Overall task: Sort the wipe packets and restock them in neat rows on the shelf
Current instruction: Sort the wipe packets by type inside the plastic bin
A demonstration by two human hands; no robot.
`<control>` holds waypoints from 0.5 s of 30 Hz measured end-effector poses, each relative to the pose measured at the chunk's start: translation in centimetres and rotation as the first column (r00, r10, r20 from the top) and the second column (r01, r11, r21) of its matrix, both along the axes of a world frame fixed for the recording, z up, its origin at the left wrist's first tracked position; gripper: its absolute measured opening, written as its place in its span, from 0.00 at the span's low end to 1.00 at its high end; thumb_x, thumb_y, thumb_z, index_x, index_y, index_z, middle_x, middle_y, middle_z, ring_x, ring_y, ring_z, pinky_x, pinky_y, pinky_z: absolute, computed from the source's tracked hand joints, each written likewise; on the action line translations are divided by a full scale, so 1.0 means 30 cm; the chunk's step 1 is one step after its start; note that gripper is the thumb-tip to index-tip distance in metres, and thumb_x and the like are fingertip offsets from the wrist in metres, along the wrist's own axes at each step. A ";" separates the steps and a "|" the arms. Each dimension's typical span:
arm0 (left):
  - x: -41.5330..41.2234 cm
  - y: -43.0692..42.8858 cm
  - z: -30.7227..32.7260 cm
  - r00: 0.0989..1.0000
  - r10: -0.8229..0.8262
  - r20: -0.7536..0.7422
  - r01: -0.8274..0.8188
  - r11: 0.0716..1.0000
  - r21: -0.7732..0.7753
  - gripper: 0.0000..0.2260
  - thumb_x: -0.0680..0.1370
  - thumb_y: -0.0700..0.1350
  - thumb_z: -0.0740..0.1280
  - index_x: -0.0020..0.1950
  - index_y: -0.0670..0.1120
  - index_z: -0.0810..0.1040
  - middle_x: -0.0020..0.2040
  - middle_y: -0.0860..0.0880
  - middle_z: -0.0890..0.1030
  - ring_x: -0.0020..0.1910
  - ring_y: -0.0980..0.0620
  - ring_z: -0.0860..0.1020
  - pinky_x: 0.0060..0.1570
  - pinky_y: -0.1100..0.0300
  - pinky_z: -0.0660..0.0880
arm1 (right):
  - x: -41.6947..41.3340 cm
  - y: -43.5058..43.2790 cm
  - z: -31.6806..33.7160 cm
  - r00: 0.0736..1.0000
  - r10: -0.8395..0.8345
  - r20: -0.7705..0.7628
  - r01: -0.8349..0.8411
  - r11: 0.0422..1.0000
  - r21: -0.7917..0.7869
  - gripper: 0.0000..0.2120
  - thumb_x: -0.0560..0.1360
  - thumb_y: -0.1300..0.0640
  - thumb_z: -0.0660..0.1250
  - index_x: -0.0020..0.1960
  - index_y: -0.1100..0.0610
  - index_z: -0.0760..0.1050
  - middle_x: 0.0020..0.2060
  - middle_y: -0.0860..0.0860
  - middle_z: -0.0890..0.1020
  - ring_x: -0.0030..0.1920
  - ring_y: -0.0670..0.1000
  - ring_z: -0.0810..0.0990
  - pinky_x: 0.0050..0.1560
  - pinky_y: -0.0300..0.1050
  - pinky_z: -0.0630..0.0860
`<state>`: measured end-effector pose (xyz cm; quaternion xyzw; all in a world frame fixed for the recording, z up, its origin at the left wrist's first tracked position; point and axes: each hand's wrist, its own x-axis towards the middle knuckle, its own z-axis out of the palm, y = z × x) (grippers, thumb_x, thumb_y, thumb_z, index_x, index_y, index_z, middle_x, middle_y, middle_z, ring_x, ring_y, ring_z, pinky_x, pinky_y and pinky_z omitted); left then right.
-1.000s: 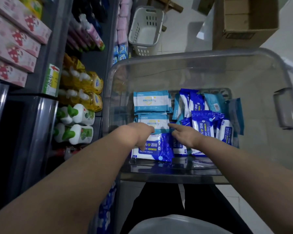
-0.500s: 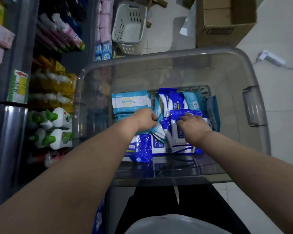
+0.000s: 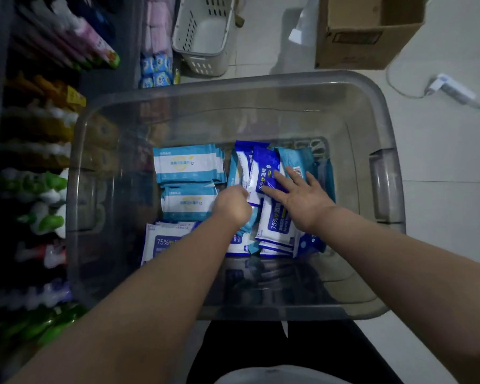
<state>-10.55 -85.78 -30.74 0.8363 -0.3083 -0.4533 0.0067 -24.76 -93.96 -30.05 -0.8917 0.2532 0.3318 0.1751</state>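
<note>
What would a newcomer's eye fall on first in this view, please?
A clear plastic bin fills the centre, holding blue and white wipe packets: tidy light-blue stacks on its left, a dark-blue jumble on its right. The right hand lies spread on the jumble; the left hand is curled beside it, its grip hidden.

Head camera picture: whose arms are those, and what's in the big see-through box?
The camera sits on a person's head and looks down, so you see that person's own arms. This is the only view. The see-through box is a plastic bin holding wipe packets: light blue packets stacked at the left, dark blue "75%" packets jumbled at the right. The right hand lies flat, fingers spread on a dark blue packet, holding nothing. The left hand is curled among the packets; whether it grips one is hidden. Outside the bin, at the left, stand green-and-white bottles.
</note>
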 end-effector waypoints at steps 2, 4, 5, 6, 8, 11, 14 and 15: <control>0.024 -0.007 -0.023 0.991 -0.002 0.134 -0.006 0.999 0.053 0.17 0.77 0.36 0.62 0.66 0.37 0.69 0.62 0.38 0.76 0.60 0.40 0.76 0.57 0.50 0.75 | 0.005 0.003 0.004 1.000 0.009 -0.029 -0.008 0.999 0.036 0.34 0.78 0.58 0.61 0.78 0.45 0.48 0.78 0.52 0.38 0.77 0.56 0.36 0.75 0.60 0.43; 0.027 -0.008 -0.040 0.995 -0.023 0.095 0.006 0.985 0.170 0.18 0.78 0.38 0.62 0.68 0.37 0.65 0.63 0.38 0.75 0.61 0.39 0.75 0.59 0.49 0.74 | 0.018 0.009 0.006 0.999 0.000 -0.038 0.002 0.998 0.064 0.33 0.78 0.58 0.61 0.78 0.47 0.50 0.78 0.52 0.39 0.77 0.56 0.36 0.76 0.60 0.44; 0.029 -0.005 -0.050 0.995 -0.056 0.080 0.037 0.975 0.218 0.18 0.79 0.39 0.62 0.68 0.38 0.65 0.63 0.39 0.75 0.62 0.40 0.75 0.60 0.50 0.73 | 0.024 0.014 0.006 0.999 0.001 -0.033 0.001 0.998 0.070 0.34 0.78 0.59 0.62 0.78 0.48 0.50 0.78 0.52 0.39 0.77 0.56 0.36 0.76 0.60 0.44; 0.032 -0.002 -0.057 0.992 -0.092 0.083 0.069 0.967 0.245 0.18 0.79 0.41 0.63 0.67 0.39 0.66 0.63 0.39 0.75 0.62 0.41 0.75 0.61 0.50 0.73 | 0.029 0.019 0.004 1.000 0.006 -0.027 -0.004 0.997 0.072 0.35 0.76 0.61 0.63 0.78 0.48 0.50 0.78 0.53 0.39 0.77 0.56 0.36 0.76 0.60 0.45; 0.042 -0.005 -0.061 0.986 -0.145 0.078 0.121 0.961 0.250 0.16 0.78 0.45 0.67 0.63 0.40 0.71 0.61 0.41 0.77 0.59 0.42 0.76 0.58 0.51 0.75 | 0.035 0.029 -0.001 1.000 0.012 -0.018 -0.011 0.997 0.071 0.37 0.75 0.63 0.64 0.78 0.49 0.51 0.78 0.53 0.39 0.77 0.56 0.37 0.75 0.60 0.45; 0.075 -0.023 -0.039 0.995 -0.102 -0.012 0.102 0.970 0.221 0.15 0.77 0.46 0.69 0.59 0.39 0.75 0.57 0.42 0.79 0.55 0.44 0.78 0.53 0.53 0.76 | 0.045 0.038 0.002 0.999 -0.048 -0.015 0.049 0.996 0.076 0.35 0.75 0.63 0.63 0.77 0.51 0.53 0.78 0.53 0.41 0.77 0.56 0.38 0.75 0.60 0.45; 0.163 -0.030 0.025 0.997 -0.061 -0.047 0.069 0.980 0.187 0.13 0.79 0.43 0.65 0.61 0.39 0.73 0.58 0.41 0.78 0.56 0.42 0.78 0.51 0.54 0.75 | 0.064 0.048 0.017 0.994 -0.105 -0.004 0.105 0.993 0.055 0.32 0.75 0.63 0.62 0.76 0.54 0.56 0.78 0.54 0.44 0.77 0.57 0.41 0.75 0.59 0.47; 0.206 -0.030 0.051 0.997 -0.059 -0.042 0.065 0.985 0.158 0.12 0.79 0.42 0.64 0.61 0.40 0.73 0.59 0.40 0.78 0.56 0.41 0.78 0.51 0.53 0.76 | 0.076 0.052 0.021 0.993 -0.116 0.007 0.116 0.993 0.038 0.31 0.75 0.63 0.62 0.76 0.55 0.56 0.78 0.55 0.46 0.78 0.57 0.41 0.75 0.59 0.48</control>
